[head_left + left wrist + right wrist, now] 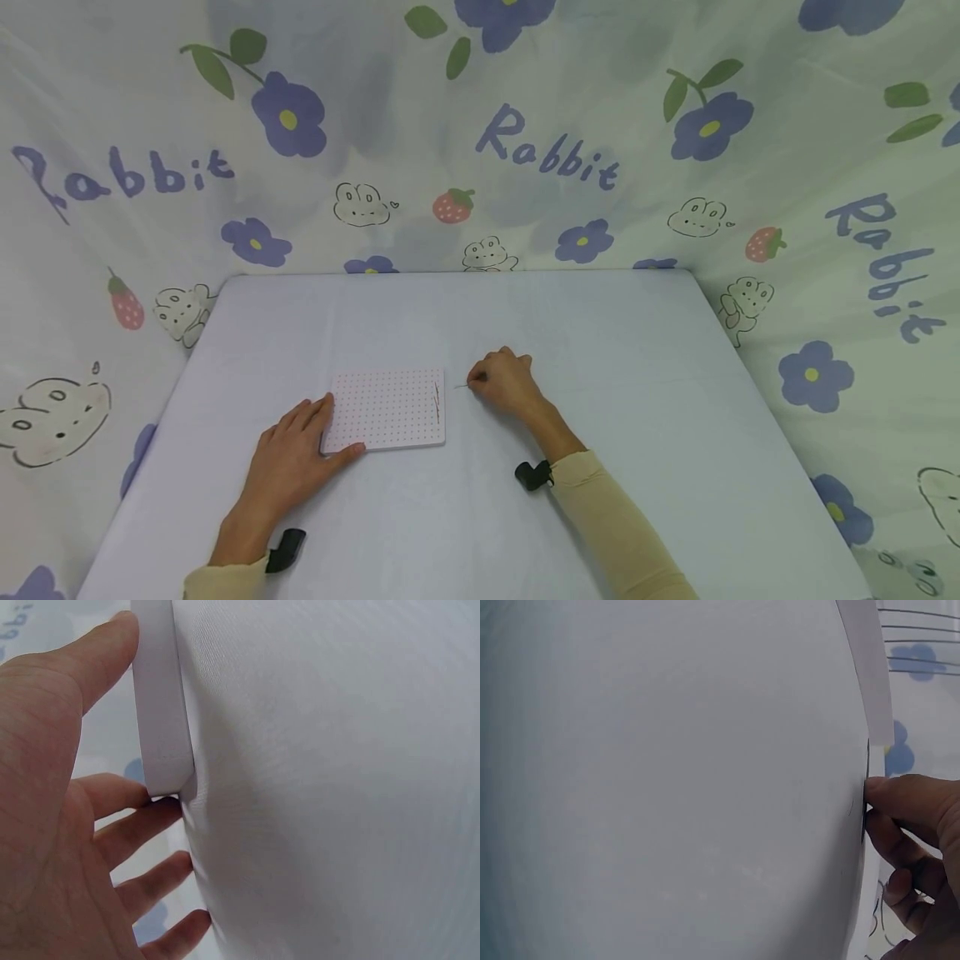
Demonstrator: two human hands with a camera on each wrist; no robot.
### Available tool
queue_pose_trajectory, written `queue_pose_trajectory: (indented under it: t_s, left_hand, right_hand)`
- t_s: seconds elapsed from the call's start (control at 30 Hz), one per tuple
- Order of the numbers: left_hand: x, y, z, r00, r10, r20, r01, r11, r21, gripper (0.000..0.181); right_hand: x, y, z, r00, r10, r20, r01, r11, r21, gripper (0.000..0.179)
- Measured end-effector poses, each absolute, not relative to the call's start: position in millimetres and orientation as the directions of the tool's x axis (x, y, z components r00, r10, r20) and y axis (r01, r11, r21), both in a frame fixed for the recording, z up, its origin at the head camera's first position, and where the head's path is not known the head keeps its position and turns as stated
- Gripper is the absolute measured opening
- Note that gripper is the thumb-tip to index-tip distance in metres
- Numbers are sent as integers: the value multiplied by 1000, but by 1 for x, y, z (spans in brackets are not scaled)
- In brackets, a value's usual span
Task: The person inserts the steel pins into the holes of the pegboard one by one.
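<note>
A flat white board [382, 408] with a grid of small dots lies left of the table's middle. Several thin brown pins [437, 402] stand near its right edge; the right wrist view shows them as thin dark rods [922, 628] jutting from its face. My left hand [288, 458] rests at the near left corner. Its thumb touches the near side and its spread fingers lie along the left side, some reaching the tablecloth. Just right of the board, my right hand [508, 385] pinches a thin dark pin [868, 759] between thumb and forefinger, its tip pointing left, apart from the board.
A white cloth [600, 333] covers the table. Behind and beside it hangs a curtain [420, 125] printed with flowers, rabbits and strawberries. Small black devices sit at the left wrist [287, 550] and the right wrist [534, 476].
</note>
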State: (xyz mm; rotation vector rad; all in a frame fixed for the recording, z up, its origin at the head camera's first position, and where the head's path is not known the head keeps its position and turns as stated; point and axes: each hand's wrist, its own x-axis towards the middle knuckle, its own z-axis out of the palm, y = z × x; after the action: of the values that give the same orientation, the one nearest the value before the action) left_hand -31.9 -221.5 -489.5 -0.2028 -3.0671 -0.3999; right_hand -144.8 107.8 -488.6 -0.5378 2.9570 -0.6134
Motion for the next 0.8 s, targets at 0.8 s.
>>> queue_pose_trajectory:
  t_s: [0.8]
  left_hand:
    - [-34,-224,-486,-990,129,51,137,956,258,107]
  right_hand:
    - [-145,102,-490,-925,-377,44,-369,864,-342,7]
